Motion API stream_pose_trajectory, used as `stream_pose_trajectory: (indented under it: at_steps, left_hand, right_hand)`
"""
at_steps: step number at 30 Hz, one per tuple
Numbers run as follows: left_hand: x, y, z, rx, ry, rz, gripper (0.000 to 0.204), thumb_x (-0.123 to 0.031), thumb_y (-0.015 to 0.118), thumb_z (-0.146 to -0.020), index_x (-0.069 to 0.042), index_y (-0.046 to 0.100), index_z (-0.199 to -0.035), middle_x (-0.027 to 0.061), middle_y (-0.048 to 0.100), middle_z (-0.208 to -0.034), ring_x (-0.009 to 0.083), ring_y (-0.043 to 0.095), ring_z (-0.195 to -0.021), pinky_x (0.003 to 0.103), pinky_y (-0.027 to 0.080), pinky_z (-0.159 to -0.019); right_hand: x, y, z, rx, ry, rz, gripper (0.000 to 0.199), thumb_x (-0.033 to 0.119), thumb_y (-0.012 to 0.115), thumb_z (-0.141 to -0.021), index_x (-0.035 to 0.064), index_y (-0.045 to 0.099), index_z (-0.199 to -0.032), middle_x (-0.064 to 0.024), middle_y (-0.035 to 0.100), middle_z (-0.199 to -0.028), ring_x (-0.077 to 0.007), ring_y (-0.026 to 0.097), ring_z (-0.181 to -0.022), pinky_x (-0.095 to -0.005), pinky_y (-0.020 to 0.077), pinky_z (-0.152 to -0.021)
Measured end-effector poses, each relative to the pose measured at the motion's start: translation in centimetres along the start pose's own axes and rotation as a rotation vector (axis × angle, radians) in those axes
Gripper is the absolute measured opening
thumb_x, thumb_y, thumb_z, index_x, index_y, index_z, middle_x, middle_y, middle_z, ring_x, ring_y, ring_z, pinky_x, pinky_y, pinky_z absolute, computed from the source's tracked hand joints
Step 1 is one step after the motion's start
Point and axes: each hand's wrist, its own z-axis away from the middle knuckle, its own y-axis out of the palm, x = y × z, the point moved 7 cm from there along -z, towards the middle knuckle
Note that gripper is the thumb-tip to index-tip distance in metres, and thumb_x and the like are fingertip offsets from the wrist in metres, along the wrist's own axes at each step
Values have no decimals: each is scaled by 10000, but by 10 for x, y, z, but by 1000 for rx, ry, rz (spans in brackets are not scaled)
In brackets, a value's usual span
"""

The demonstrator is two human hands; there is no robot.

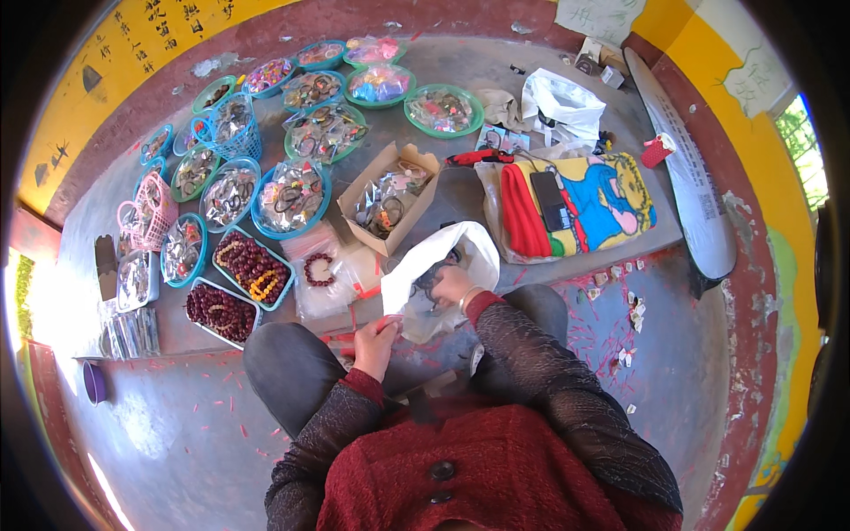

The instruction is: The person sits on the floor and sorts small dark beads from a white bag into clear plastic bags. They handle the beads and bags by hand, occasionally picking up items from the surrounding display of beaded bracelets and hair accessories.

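An opened white plastic bag [407, 276] lies in front of me at the table edge, near my knees. My left hand [375, 349] is closed at the bag's lower left side, thumb and fingers pinched on its edge. Inside the bag's mouth is my right hand [453, 285], its fingers curled down among dark items [453, 258]. What those fingers hold is hidden. To the left, a dark red bead bracelet [319, 270] rests on clear plastic bags [326, 303]. Behind the white bag stands a cardboard box [361, 228] with small bagged goods.
Two trays of dark red beads [248, 263] sit at left. Several plastic basins [329, 196] and a pink basket [158, 217] with packets spread behind them. At right lie a colourful folded blanket [611, 208] and a dark phone [550, 196]; a white bag [580, 111] stands behind.
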Motion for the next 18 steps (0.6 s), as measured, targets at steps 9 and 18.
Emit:
stream_pose_trajectory:
  at_steps: [9, 18]
  left_hand:
    - [18, 11, -2, 161, 2, -187, 184, -55, 550, -830, 68, 614, -951, 75, 619, -818, 123, 580, -714, 229, 472, -647]
    - [-13, 22, 21, 135, 124, -643, 208, -188, 600, -734, 17, 632, -734, 106, 561, -548, 138, 542, -527, 312, 426, -520]
  right_hand:
    - [37, -22, 113, 130, -312, -672, 126, 82, 641, -752, 67, 594, -868, 3, 596, -796, -97, 570, -718, -227, 433, -627]
    - [101, 6, 197, -396, -923, 201, 152, 73, 622, -743, 2, 575, -869, -95, 574, -775, -254, 583, -700, -312, 461, -617]
